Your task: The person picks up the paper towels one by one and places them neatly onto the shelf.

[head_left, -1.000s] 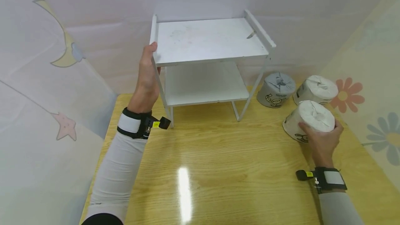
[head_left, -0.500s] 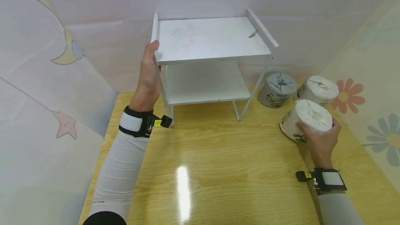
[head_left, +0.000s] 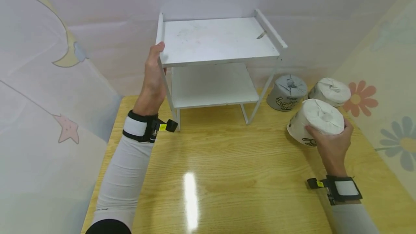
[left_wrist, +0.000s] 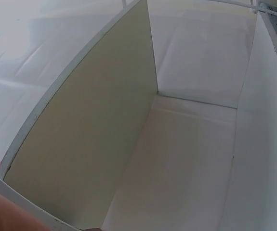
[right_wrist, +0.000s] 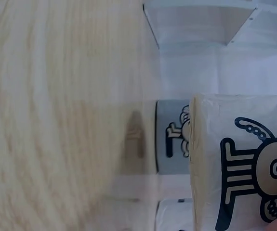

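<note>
A white two-tier shelf rack (head_left: 217,42) stands against the back wall in the head view. My left hand (head_left: 154,78) grips its left side, thumb over the upper rim and the other fingers mostly hidden behind the frame. At the right, my right hand (head_left: 334,151) holds a white paper-wrapped toilet roll (head_left: 323,116) from its near side, thumb on the left. This toilet roll tilts a little, and the right wrist view shows a cartoon animal (right_wrist: 275,166) printed on its wrapper. Its lower edge stands off the table there.
Behind the held roll are a grey-wrapped toilet roll (head_left: 286,95) and another white toilet roll (head_left: 331,91), both on the wooden table (head_left: 234,176). Patterned cloth walls (head_left: 393,82) close in the back and both sides. The rack's lower shelf (head_left: 214,86) faces forward.
My right hand has lifted the toilet roll slightly and shifted it a little left, tilting it. My left hand keeps its hold on the rack.
</note>
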Demonstrator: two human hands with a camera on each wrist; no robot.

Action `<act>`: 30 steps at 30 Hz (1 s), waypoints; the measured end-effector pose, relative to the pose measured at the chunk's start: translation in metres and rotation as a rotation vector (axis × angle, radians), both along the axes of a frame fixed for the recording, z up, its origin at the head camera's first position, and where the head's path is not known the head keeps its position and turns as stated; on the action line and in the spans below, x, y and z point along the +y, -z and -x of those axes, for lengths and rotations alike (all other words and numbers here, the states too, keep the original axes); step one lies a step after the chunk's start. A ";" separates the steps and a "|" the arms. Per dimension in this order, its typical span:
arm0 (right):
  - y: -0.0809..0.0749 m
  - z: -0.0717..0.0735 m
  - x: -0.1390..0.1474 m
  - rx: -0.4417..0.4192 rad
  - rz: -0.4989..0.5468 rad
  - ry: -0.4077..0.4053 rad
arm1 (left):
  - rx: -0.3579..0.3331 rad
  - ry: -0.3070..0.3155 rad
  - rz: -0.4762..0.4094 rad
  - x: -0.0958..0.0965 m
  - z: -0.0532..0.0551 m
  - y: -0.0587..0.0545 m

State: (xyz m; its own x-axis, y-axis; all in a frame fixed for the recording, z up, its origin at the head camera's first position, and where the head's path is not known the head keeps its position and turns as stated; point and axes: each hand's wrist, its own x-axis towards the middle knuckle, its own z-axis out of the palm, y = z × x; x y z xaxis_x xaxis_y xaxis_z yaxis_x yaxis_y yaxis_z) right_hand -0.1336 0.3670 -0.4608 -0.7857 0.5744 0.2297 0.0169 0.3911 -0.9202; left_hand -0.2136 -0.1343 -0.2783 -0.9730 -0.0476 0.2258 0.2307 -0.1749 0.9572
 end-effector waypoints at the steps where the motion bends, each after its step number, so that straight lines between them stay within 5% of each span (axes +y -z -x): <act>1: -0.003 -0.001 -0.002 -0.003 -0.005 -0.002 | -0.001 0.000 0.001 0.000 0.000 0.000; 30: -0.051 -0.031 -0.059 0.071 -0.063 -0.093 | -0.025 0.003 0.024 -0.002 -0.001 0.000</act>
State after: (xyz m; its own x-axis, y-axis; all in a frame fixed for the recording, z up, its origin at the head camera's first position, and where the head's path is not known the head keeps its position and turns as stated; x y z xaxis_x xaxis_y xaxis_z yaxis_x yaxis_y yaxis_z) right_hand -0.1029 0.3077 -0.4102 -0.8152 0.4830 0.3196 -0.0860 0.4447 -0.8915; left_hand -0.2123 -0.1366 -0.2785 -0.9784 -0.0398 0.2027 0.2064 -0.1527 0.9665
